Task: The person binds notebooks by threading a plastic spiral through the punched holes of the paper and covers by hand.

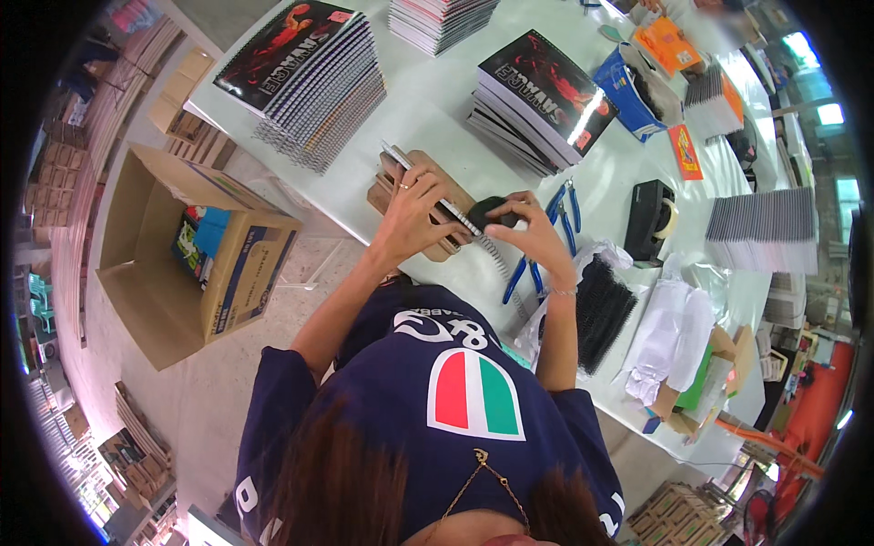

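My left hand [414, 211] lies flat on a stack of notebook pages [401, 164] resting on a brown wooden board [381, 193] on the white table [428, 118]. My right hand [531, 229] is closed over a small black tool [490, 212] at the near edge of the pages. A wire spiral [496, 257] pokes out from that edge, below the hand. Blue-handled pliers [555, 238] lie just right of my right hand.
Two stacks of spiral notebooks with dark red covers [305, 77] [537, 100] stand further back. A black tape dispenser [651, 218], a bundle of black spirals [601, 309], plastic bags and a blue box [633, 91] lie right. An open cardboard box [196, 250] stands on the floor left.
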The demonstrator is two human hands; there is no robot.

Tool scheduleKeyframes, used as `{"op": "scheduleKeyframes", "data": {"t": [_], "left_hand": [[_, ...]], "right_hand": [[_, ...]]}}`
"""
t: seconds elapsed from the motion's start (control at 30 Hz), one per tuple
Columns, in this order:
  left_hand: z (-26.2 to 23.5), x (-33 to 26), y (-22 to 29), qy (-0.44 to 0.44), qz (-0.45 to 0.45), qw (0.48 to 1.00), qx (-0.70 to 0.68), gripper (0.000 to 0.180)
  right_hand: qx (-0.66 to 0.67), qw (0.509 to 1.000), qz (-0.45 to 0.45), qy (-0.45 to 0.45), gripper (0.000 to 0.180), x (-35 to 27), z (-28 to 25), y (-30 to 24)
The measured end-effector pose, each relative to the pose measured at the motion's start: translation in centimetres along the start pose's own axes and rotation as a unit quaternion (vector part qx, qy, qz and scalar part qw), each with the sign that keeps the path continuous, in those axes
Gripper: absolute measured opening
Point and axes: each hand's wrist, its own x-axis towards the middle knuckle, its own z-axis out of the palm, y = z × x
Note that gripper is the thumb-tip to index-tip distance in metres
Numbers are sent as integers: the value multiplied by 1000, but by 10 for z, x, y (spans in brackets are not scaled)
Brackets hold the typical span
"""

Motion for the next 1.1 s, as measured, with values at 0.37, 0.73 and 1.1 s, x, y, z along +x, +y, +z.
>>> {"op": "scheduleKeyframes", "data": {"t": [0.37, 0.73, 1.1], "left_hand": [[3, -1, 2, -3, 26, 999, -39, 46], [14, -1, 7, 22, 43, 997, -60, 52], [0, -6, 17, -27, -32, 999, -34, 88]], "right_hand": [[212, 968, -97, -93, 49, -28, 6, -15], [132, 989, -35, -59, 54, -30, 14, -23], [327, 943, -24, 54, 46, -8, 18, 13]]}}
